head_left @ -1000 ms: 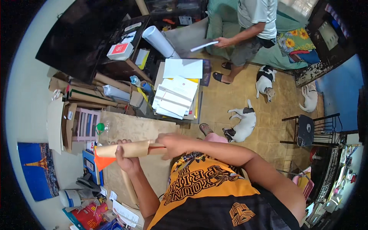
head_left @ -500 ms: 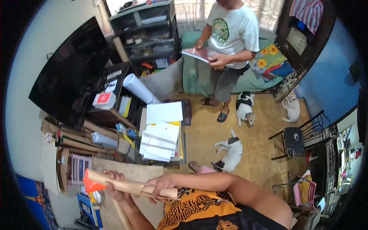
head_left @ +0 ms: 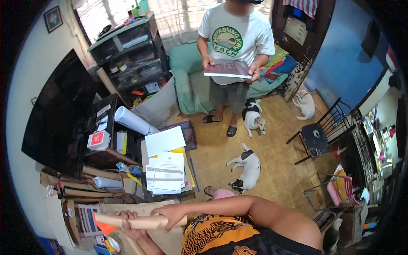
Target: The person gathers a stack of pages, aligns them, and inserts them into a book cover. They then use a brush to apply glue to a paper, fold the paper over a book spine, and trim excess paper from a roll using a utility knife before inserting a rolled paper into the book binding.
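Observation:
A roll of brown paper (head_left: 146, 222) lies level across the front of my body. My left hand (head_left: 131, 225) wraps its fingers round the roll nearer the left end. On the right part of it, my right hand (head_left: 171, 213) grips from above, with the thumb side toward me. A bright orange piece (head_left: 105, 228) sticks out at the roll's left end; how it is attached cannot be made out. Below the roll is a brown board-like surface (head_left: 163, 238).
Papers (head_left: 166, 170) lie stacked on a small table ahead. A person (head_left: 233, 42) stands by the green sofa (head_left: 187, 91), holding a book (head_left: 227, 69). Two dogs, one nearer (head_left: 247, 170) and one farther (head_left: 255, 119), lie on the floor; a pale animal (head_left: 304, 105) rests by the wall. A black chair (head_left: 314, 138) stands right.
My view has shifted, so the room sits further left. The roll has come down slightly and levelled out, both hands still on it. The standing person now faces me more squarely, book held flatter.

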### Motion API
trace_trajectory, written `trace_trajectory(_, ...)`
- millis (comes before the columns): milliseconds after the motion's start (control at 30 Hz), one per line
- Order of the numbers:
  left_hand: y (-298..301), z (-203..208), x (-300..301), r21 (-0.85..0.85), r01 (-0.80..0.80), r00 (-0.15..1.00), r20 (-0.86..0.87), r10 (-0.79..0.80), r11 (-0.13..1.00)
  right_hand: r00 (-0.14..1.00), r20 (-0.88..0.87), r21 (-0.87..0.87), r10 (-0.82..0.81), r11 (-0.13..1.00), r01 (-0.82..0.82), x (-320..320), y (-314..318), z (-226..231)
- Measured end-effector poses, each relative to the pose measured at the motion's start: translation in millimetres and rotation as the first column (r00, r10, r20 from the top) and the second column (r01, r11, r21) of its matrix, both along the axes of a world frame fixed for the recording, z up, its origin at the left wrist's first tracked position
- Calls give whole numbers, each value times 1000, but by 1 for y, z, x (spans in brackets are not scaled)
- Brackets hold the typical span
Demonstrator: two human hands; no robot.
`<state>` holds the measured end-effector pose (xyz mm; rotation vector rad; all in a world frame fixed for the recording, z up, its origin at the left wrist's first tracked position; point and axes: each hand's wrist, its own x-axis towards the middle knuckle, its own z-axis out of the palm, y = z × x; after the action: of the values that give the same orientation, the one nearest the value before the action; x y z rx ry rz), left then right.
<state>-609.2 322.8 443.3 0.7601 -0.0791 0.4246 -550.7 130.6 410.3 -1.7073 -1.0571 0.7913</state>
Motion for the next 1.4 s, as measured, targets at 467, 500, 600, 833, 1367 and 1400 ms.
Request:
trace_trajectory(467,-29,20,44,319,-211,952,-149,269,924,883,267,100,-387,922,374,1,-15,10)
trace_trajectory(500,-32,16,48,349,-300,875,-271,402,888,876,279,97,-394,919,383,-1,-12,-2)
trace_trajectory(600,-56,27,51,340,-386,801,-339,495,858,455,705,206,-544,771,603,-5,-6,-19)
trace_trajectory(833,-30,24,39,82,91,995,44,-95,992,960,230,195,-157,974,112,25,-33,-7)
trace_trajectory(1367,-59,29,41,366,-162,950,-193,245,916,885,230,213,-405,908,360,10,-5,-4)
trace_trajectory(1400,-63,29,42,336,-265,891,-273,363,904,793,341,211,-504,864,458,9,-5,-6)
